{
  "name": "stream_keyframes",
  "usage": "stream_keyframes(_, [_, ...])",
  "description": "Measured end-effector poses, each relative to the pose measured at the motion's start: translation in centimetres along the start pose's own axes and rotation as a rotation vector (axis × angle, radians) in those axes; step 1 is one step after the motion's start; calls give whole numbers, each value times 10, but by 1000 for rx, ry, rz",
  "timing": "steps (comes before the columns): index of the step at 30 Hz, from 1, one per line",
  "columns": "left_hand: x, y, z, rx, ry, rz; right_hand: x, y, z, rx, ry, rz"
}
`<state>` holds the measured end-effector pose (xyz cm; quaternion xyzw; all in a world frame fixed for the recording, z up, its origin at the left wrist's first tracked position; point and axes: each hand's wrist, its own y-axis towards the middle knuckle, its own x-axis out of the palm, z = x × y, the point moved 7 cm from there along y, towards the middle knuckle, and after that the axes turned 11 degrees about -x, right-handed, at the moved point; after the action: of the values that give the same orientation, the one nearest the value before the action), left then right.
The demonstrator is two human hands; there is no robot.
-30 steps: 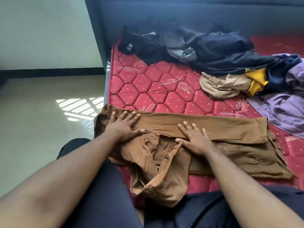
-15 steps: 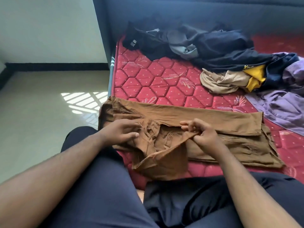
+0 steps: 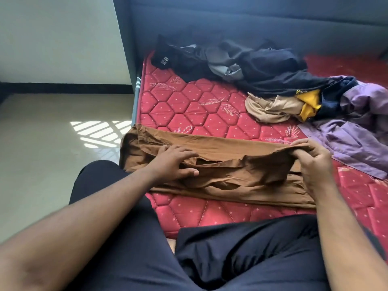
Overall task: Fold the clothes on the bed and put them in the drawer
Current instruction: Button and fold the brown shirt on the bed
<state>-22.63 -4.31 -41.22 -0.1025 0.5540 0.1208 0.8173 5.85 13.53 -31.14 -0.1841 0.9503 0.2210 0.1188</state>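
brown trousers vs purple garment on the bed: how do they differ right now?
The brown trousers lie flattened lengthwise along the near edge of the red mattress; the purple garment lies crumpled at the right. The left hand rests on the trousers and the right hand pinches their cloth; no hand touches the purple garment. The trousers lie apart from the pile; the purple garment adjoins it. Both lie on the mattress, neither fully folded.
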Motion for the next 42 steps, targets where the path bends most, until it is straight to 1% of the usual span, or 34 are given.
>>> stream_keyframes(1, [9,3,9,1,13,-54,-2,-2,7,32,-4,6])
stream_keyframes(3, [16,3,30,103,-3,-19,-19,-4,14,81,-2,162])
stream_keyframes(5, [5,-8,41,246,-83,183,-51,-3,13,36,-1,433])
stream_keyframes(6, [-7,-17,42,290,-142,317,-63,-3,17,31,-11,506])
stream_keyframes(7, [-21,-26,42,327,-185,452,-67,-1,24,68,-48,486])
stream_keyframes(8, [-30,-34,42,362,-192,563,-66,2,41,151,-175,342])
stream_keyframes(10, [-39,-50,43,393,-127,696,-45,-7,74,300,-567,-152])
stream_keyframes(11, [-39,-56,43,385,-83,723,-35,-14,83,284,-686,-329])
stream_keyframes(12, [-38,-59,43,374,-40,728,-25,-18,81,204,-706,-410])
stream_keyframes(14, [-29,-59,46,395,-9,632,-2,-19,60,1,-597,-437])
stream_keyframes(15, [-20,-56,48,432,-28,490,15,-21,47,-92,-530,-482])
stream_keyframes(16, [-9,-53,49,439,-51,289,37,-26,39,-164,-480,-582])
stream_keyframes(17, [6,-51,45,382,-21,51,61,-38,35,-186,-487,-723])
stream_keyframes(18, [22,-53,39,263,90,-178,86,-54,38,-187,-583,-893])
stream_keyframes(20, [45,-65,14,36,320,-472,122,-86,46,-223,-852,-1215])
stream_keyframes(22, [48,-72,4,-61,256,-549,135,-100,47,-280,-954,-1342])
stream_keyframes(23, [43,-73,1,-74,179,-500,139,-104,40,-343,-953,-1329])
stream_keyframes(24, [33,-69,-1,-70,100,-386,139,-105,30,-449,-937,-1261])
stream_keyframes(25, [20,-65,-2,-58,12,-219,139,-106,15,-613,-906,-1127])
stream_keyframes(27, [-2,-60,-3,-28,-142,46,127,-111,-24,-969,-911,-728])
stream_keyframes(28, [-7,-58,-4,-35,-171,116,122,-118,-42,-1055,-963,-554])
stream_keyframes(29, [-8,-55,-8,-71,-165,152,117,-126,-54,-1072,-1025,-405])
stream_keyframes(30, [-9,-52,-11,-118,-144,160,115,-133,-61,-1053,-1079,-323])
stream_keyframes(31, [-10,-48,-13,-144,-138,165,116,-140,-63,-1008,-1117,-345])
stream_keyframes(32, [-11,-46,-14,-131,-157,188,122,-148,-55,-928,-1148,-502])
stream_keyframes(33, [-14,-44,-14,-80,-201,241,129,-158,-43,-804,-1177,-756])
stream_keyframes(35, [-23,-43,-13,-25,-310,344,130,-175,-14,-396,-1114,-1225])
stream_keyframes(36, [-29,-44,-14,-39,-368,398,130,-176,-13,-257,-996,-1291])
stream_keyframes(37, [-36,-44,-16,-73,-425,457,130,-165,-18,-188,-852,-1212])
stream_keyframes(38, [-42,-45,-18,-124,-480,503,132,-146,-22,-210,-749,-1034])
stream_keyframes(39, [-46,-45,-22,-171,-534,529,131,-127,-27,-283,-716,-842])
stream_keyframes(40, [-47,-43,-24,-205,-592,525,130,-113,-22,-310,-731,-767])
stream_keyframes(41, [-48,-40,-25,-225,-653,508,134,-102,-12,-272,-749,-782])
stream_keyframes(42, [-49,-37,-25,-235,-697,493,138,-101,2,-137,-742,-862])
